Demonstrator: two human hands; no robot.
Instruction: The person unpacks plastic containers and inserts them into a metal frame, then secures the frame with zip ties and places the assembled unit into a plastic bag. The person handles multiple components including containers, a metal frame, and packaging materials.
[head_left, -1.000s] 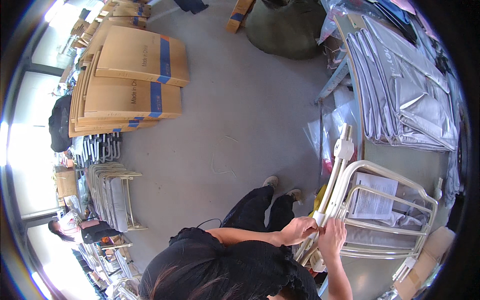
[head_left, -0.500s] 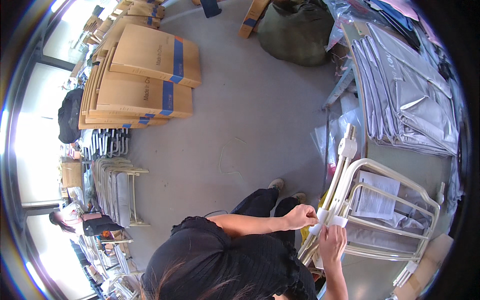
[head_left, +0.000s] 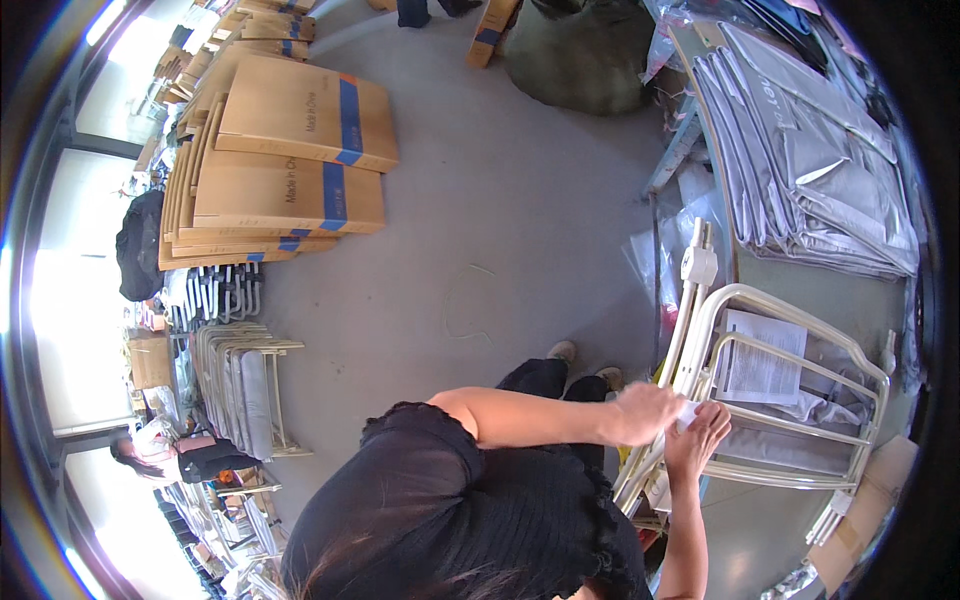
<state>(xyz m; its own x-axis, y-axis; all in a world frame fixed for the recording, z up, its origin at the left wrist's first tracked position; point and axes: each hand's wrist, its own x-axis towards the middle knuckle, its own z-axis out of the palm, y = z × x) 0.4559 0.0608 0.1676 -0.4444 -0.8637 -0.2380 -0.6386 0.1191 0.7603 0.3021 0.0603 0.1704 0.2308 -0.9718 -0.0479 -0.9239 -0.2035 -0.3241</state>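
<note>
A cream metal tube frame (head_left: 870, 415) with rounded corners lies on a work table at the right, with straight parallel tubes (head_left: 690, 315) along its near side. My right hand (head_left: 697, 440) has its fingers curled around a small white piece (head_left: 687, 413) on these tubes. What the piece is made of I cannot tell. Close beside it, my left hand (head_left: 645, 412) is smeared by motion, and its fingers do not show clearly. A printed paper sheet (head_left: 765, 355) rests within the frame, over grey fabric (head_left: 780, 447).
Folded grey covers (head_left: 800, 160) are piled on the table (head_left: 765, 270). Flat brown cartons (head_left: 300, 110) stand stacked at the left, near more cream frames (head_left: 235, 385). A dark green sack (head_left: 580, 55) sits on the floor farther off. Another person (head_left: 190, 450) is at the far left.
Both hands have moved to the right and a little up, the left one now blurred. My right hand's fingers have come up around the white piece. The whole view has shifted slightly.
</note>
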